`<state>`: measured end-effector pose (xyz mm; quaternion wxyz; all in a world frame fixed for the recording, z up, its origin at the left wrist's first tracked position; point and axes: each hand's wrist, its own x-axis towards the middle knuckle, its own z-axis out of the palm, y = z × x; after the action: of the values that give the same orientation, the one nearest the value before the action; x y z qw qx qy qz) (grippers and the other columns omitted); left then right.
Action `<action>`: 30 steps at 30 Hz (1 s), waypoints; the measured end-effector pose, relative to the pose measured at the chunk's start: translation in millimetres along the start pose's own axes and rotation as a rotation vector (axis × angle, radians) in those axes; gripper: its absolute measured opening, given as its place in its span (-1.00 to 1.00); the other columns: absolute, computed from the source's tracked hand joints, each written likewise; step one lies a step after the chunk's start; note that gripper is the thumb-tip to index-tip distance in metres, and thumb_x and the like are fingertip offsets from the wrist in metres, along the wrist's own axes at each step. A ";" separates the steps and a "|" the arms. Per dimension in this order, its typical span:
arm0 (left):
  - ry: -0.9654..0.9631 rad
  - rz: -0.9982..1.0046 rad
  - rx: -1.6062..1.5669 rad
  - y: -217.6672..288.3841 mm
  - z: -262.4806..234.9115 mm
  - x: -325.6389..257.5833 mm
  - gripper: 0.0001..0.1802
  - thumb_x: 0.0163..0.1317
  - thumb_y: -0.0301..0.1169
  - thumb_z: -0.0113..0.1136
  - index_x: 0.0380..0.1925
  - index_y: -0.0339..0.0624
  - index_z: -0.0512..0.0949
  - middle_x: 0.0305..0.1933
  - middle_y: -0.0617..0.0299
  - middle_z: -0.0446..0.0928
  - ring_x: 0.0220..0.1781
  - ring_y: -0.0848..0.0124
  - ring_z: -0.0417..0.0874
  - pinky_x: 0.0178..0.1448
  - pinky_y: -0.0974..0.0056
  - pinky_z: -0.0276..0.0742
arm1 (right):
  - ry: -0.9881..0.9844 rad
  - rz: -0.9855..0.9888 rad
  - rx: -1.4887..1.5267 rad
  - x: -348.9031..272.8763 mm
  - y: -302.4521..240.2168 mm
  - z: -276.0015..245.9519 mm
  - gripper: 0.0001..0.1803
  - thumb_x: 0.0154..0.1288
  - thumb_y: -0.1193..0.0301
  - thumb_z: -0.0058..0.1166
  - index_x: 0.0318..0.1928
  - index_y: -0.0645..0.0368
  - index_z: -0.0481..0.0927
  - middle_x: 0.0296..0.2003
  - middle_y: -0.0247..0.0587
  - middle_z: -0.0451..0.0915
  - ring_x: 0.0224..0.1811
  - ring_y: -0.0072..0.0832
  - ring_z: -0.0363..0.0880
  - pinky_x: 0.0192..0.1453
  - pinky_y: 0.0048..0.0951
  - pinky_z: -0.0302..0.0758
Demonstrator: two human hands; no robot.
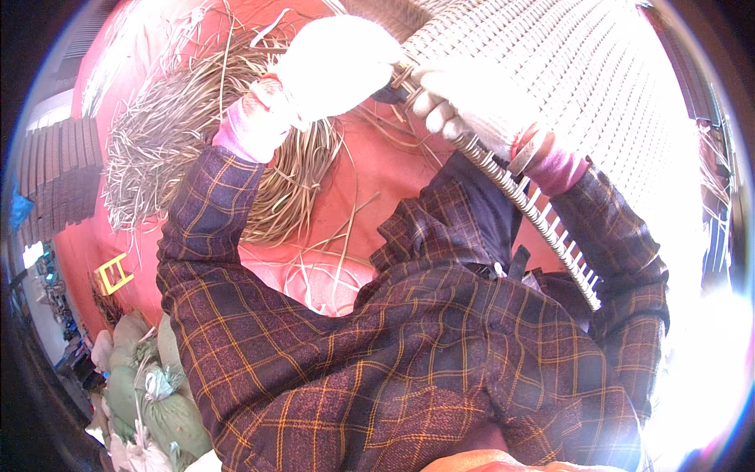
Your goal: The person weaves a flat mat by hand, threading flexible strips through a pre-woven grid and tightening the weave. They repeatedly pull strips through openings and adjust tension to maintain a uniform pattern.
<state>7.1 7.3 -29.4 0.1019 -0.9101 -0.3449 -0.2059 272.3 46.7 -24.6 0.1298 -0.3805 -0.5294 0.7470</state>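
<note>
A large woven wicker piece (543,71) leans at the right, its curved edge running down toward my lap. My right hand (480,110), in a white glove, is closed with its fingers curled over that edge. Close by on the left, my left hand (338,67), also white-gloved, meets the same edge near a wrapped joint of strands. Glare washes out its fingers, though its shape is rounded and closed. A small dark thing (387,95) shows beneath it, too hidden to name.
A big bundle of loose tan weaving strands (177,134) lies on the red covering (314,216), with stray strands around it. A yellow frame-shaped object (112,274) is at the left. Stuffed green sacks (169,413) sit at the lower left. Stacked dark slatted pieces (63,177) stand farther left.
</note>
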 end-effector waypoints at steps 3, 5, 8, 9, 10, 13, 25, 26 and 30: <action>-0.092 -0.072 -0.154 1.3 -4.9 7.3 -0.74 0.34 -0.35 0.32 -0.03 -0.17 0.74 -0.04 0.16 0.75 0.01 0.16 0.76 0.15 0.08 0.64 | 0.044 0.007 -0.088 -2.1 -4.7 6.5 -0.58 0.60 0.29 0.08 0.25 0.36 0.60 -0.26 -0.19 0.75 -0.42 -0.61 0.67 -0.43 -0.61 0.56; -0.116 -0.121 -0.267 0.7 -6.9 10.6 -0.76 0.32 -0.37 0.34 -0.06 -0.19 0.74 -0.08 0.14 0.74 -0.04 0.14 0.75 0.11 0.08 0.67 | 0.049 0.013 -0.102 -4.4 -8.3 9.2 -0.58 0.61 0.30 0.06 0.26 0.35 0.60 -0.27 -0.20 0.76 -0.42 -0.61 0.67 -0.43 -0.62 0.55; 0.030 -0.048 -0.360 -1.6 -5.8 10.6 -0.76 0.29 -0.39 0.37 -0.09 -0.22 0.73 -0.13 0.11 0.71 -0.09 0.13 0.74 -0.03 0.12 0.69 | 0.021 0.052 -0.051 -5.5 -9.4 11.6 -0.62 0.60 0.30 0.07 0.21 0.33 0.62 -0.25 -0.22 0.76 -0.42 -0.60 0.66 -0.40 -0.59 0.57; -0.030 -0.153 -0.427 -3.8 -5.7 9.3 -0.77 0.29 -0.39 0.38 -0.09 -0.22 0.73 -0.15 0.11 0.70 -0.11 0.15 0.74 -0.06 0.14 0.68 | 0.040 0.076 -0.012 -4.5 -7.6 12.2 -0.62 0.59 0.31 0.07 0.19 0.35 0.61 -0.25 -0.16 0.76 -0.42 -0.55 0.68 -0.40 -0.57 0.60; -0.093 -0.238 -0.499 -7.2 -5.6 8.4 -0.78 0.29 -0.40 0.38 -0.09 -0.23 0.72 -0.17 0.11 0.69 -0.12 0.17 0.75 -0.10 0.16 0.68 | 0.031 0.074 0.043 -2.6 -4.7 13.0 -0.62 0.58 0.31 0.07 0.17 0.37 0.61 -0.25 -0.10 0.76 -0.42 -0.50 0.71 -0.39 -0.55 0.63; -0.206 -0.407 -0.609 -19.3 -6.1 6.6 -0.79 0.28 -0.39 0.39 -0.14 -0.23 0.72 -0.21 0.10 0.68 -0.15 0.17 0.75 -0.14 0.16 0.67 | 0.028 0.023 0.243 3.1 9.8 14.2 -0.64 0.57 0.32 0.09 0.11 0.40 0.61 -0.21 -0.06 0.75 -0.35 -0.45 0.73 -0.31 -0.50 0.68; -0.299 -0.070 -0.297 -39.2 -1.8 25.0 -0.82 0.18 -0.29 0.35 -0.36 -0.17 0.71 -0.33 0.08 0.67 -0.24 0.08 0.73 -0.17 0.06 0.63 | -0.014 0.012 0.410 9.0 24.8 8.3 -0.75 0.55 0.38 0.12 0.01 0.35 0.63 -0.17 -0.09 0.74 -0.27 -0.43 0.73 -0.27 -0.46 0.68; -0.301 -0.036 -0.256 -38.1 -2.0 25.7 -0.82 0.17 -0.28 0.35 -0.38 -0.16 0.71 -0.34 0.08 0.67 -0.25 0.07 0.73 -0.18 0.05 0.63 | 0.027 0.039 0.356 7.2 20.6 9.8 -0.75 0.55 0.38 0.11 0.00 0.35 0.63 -0.18 -0.10 0.74 -0.28 -0.43 0.73 -0.30 -0.46 0.67; -0.317 0.067 -0.133 -32.1 -1.7 28.4 -0.80 0.14 -0.25 0.34 -0.45 -0.14 0.70 -0.38 0.07 0.67 -0.28 0.04 0.73 -0.19 0.01 0.61 | 0.024 0.062 -0.070 8.4 -4.5 8.8 -0.76 0.55 0.38 0.06 0.00 0.32 0.64 -0.26 -0.14 0.74 -0.41 -0.50 0.71 -0.44 -0.51 0.61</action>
<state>4.3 47.2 -13.8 -0.0074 -0.9468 -0.3120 -0.0787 259.4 47.4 -22.9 0.0997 -0.4098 -0.5417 0.7272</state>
